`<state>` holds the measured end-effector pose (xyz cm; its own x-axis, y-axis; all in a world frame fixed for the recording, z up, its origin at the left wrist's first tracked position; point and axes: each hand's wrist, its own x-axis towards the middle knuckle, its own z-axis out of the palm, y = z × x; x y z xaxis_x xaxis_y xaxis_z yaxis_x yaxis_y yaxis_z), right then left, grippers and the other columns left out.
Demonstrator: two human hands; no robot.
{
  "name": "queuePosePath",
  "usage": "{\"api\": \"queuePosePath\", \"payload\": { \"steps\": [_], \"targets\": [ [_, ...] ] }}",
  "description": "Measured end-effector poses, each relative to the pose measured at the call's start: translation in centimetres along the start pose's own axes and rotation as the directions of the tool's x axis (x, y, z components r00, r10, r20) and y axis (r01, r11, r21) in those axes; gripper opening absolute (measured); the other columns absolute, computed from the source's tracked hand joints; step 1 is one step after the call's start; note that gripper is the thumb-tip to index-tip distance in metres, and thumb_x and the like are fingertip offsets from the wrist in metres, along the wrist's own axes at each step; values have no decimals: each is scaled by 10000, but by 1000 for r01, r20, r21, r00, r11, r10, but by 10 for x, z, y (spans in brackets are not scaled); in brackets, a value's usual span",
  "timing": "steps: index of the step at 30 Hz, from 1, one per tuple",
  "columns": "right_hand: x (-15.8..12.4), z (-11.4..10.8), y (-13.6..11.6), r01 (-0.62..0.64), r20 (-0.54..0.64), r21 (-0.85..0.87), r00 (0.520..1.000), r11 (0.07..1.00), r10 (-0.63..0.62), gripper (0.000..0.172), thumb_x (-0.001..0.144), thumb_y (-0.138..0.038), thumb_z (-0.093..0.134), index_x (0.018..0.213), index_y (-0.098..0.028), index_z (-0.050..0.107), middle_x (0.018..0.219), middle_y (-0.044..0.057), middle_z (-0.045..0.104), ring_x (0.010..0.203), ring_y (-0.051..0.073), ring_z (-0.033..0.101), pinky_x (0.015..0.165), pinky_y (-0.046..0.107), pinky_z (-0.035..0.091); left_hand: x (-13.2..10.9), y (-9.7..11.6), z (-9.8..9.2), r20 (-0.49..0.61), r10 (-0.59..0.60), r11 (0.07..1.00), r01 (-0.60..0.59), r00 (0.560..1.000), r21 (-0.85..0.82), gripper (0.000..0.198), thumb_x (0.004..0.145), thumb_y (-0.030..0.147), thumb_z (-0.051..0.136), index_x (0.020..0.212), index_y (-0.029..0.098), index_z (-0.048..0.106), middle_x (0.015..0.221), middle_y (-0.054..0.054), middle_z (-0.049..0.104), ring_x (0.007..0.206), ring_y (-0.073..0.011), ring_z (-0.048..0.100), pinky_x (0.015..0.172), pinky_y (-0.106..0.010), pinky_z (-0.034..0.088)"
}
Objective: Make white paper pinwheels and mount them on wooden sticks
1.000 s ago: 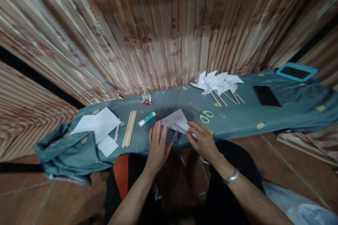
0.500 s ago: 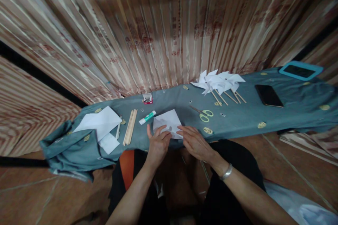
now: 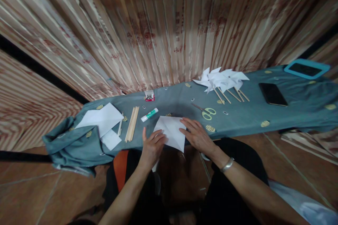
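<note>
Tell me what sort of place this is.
Likely a makeshift indoor craft spot: a teal cloth spread against a draped curtain, finished paper pinwheels, and scissors and a glue stick by a white sheet.

A silver bangle (image 3: 227, 165) is being worn at the wrist behind the fingers of the right hand (image 3: 198, 137). Both forearms (image 3: 132, 190) are being left unsleeved; black clothing (image 3: 248, 158) is being worn farther back from the fingers.

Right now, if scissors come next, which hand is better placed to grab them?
Probably the right hand: it rests on the right edge of the white paper, and the scissors lie just beyond it. The left hand sits on the paper's other side, farther off.
</note>
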<state>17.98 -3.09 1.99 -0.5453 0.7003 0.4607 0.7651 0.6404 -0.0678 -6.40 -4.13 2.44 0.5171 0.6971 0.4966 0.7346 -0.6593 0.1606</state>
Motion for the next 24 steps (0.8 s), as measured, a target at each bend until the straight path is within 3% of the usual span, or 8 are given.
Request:
{"api": "queuePosePath", "payload": {
  "steps": [5,10,15,19,24],
  "targets": [
    [-12,1,0,51,-17,-26,999,998,-51,251,917,-97,491,1096,-127,665,1277,169,627,1259,305,507,972,460,456,-8,-8,2,60,-6,1000,7,998,-9,218,913,121,513,942,230,699,1029,-32,752,1104,-221,648,1171,-665,39],
    [-9,6,-10,98,8,-4,995,995,-98,380,887,-49,493,1244,-133,594,1372,175,563,1320,300,456,1004,471,434,-9,-7,6,115,8,1000,-6,993,-17,252,927,98,462,982,206,684,1152,-68,715,1171,-223,615,1176,-645,86],
    [-7,12,-11,116,25,84,993,990,-119,269,901,-74,503,1109,-151,656,1315,153,615,1275,296,500,991,497,443,-11,-13,4,177,3,998,8,984,-63,260,918,106,496,1041,229,689,1116,-52,729,1163,-219,620,1171,-647,118],
    [-9,14,-8,-12,74,272,997,962,-9,260,913,-87,487,1081,-178,663,1212,118,678,1157,261,582,916,447,501,-14,-16,2,185,-50,989,74,982,-127,246,936,144,488,1049,230,689,1079,-46,740,1083,-203,652,1152,-621,203],
    [0,8,-5,-200,159,527,978,826,135,229,958,-181,456,987,-206,681,1032,69,723,995,202,634,886,367,500,-11,-15,-2,192,-154,969,186,969,-162,244,960,200,463,1051,234,687,995,-42,747,985,-190,666,1099,-573,296]
  ]
}}
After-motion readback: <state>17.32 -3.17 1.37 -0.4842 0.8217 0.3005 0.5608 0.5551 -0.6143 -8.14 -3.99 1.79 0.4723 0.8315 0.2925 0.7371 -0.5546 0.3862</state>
